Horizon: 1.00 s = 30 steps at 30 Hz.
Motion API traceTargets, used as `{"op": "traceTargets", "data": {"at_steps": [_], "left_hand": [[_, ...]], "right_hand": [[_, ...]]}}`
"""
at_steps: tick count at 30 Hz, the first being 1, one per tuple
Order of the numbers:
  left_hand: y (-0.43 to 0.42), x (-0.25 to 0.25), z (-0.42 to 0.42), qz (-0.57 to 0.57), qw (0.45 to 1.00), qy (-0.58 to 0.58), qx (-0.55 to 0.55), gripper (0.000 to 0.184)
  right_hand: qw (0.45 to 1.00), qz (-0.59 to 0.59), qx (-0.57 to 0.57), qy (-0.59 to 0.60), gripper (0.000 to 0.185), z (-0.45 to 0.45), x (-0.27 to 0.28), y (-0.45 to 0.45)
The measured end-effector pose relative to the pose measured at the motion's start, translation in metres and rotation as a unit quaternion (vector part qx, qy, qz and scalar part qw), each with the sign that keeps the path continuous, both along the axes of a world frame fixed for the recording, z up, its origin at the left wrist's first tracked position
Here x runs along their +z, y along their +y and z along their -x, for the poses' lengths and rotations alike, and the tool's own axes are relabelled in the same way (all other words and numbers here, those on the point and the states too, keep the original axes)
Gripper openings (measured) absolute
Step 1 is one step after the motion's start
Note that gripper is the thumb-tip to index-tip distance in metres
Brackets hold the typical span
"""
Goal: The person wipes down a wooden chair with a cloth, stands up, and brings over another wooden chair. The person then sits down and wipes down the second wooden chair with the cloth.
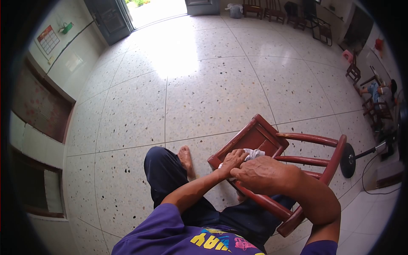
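Note:
A red-brown wooden chair (272,127) stands close in front of my lap, its seat to the left and its slatted back (338,159) to the right. Over the seat, a crumpled white cloth (256,153) shows beside and under my hands. My left hand (233,160) is closed on the cloth, fingers bent over it. Right beside it, my right hand (264,173) is curled shut above the chair. Its fingertips are mostly hidden, so what it grips, if anything, does not show.
A round black base with a pole (348,160) stands just beyond the chair back, a cable (364,180) trailing nearby. Another person (379,92) sits at the far right. Several chairs (274,12) line the back wall, near an open doorway (157,12).

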<state>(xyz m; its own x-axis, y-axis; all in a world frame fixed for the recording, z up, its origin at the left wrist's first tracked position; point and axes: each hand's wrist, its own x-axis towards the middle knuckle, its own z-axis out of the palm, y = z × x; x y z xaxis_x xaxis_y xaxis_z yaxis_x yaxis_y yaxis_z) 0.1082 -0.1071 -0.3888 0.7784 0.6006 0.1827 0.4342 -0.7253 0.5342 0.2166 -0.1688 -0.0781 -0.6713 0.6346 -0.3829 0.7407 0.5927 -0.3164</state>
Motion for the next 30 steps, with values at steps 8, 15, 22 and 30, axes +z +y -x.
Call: {"op": "traceTargets", "data": {"at_steps": [8, 15, 22, 30], "left_hand": [[0.0, -0.001, 0.0, 0.003, 1.0, -0.004, -0.002, 0.055], [0.0, 0.003, 0.001, 0.014, 1.0, 0.001, -0.002, 0.055], [0.0, 0.001, 0.0, 0.001, 1.0, -0.003, 0.003, 0.054], [0.001, -0.001, -0.001, -0.005, 1.0, 0.003, 0.001, 0.051]], "right_hand": [[1.0, -0.015, 0.004, 0.019, 0.017, -0.001, 0.0, -0.001], [1.0, -0.009, 0.001, 0.013, 0.012, 0.001, 0.008, -0.001], [1.0, -0.009, 0.002, 0.002, 0.012, 0.0, 0.001, -0.001], [1.0, -0.02, 0.013, -0.004, 0.012, 0.001, 0.01, 0.0]]}}
